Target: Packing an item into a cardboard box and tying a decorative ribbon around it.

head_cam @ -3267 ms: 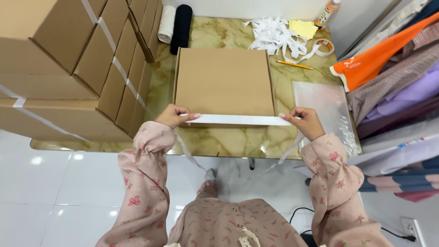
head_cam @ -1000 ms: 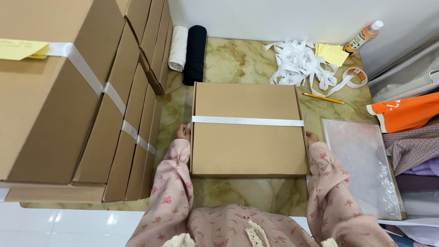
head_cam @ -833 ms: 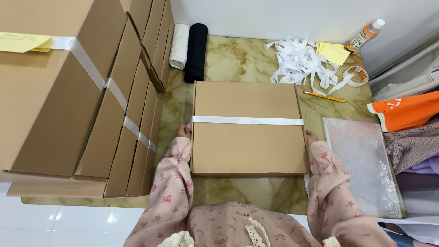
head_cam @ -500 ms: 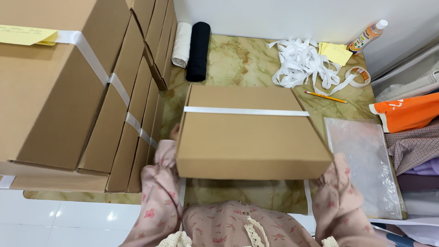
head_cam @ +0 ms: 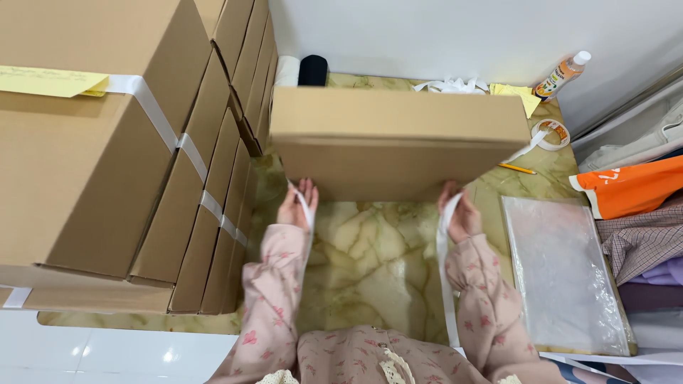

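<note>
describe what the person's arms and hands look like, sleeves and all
Both arms wear long, loose pink sleeves printed with small darker pink flowers and gathered at the wrist cuffs. The left hand and right hand are bare: no gloves, and no rings or watch that I can see.

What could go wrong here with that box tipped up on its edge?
The box is tilted up, propped only by the left hand and right hand at its lower edge, so it might tip away onto the black roll. The loose strap hanging by the right hand could slip off.
</note>
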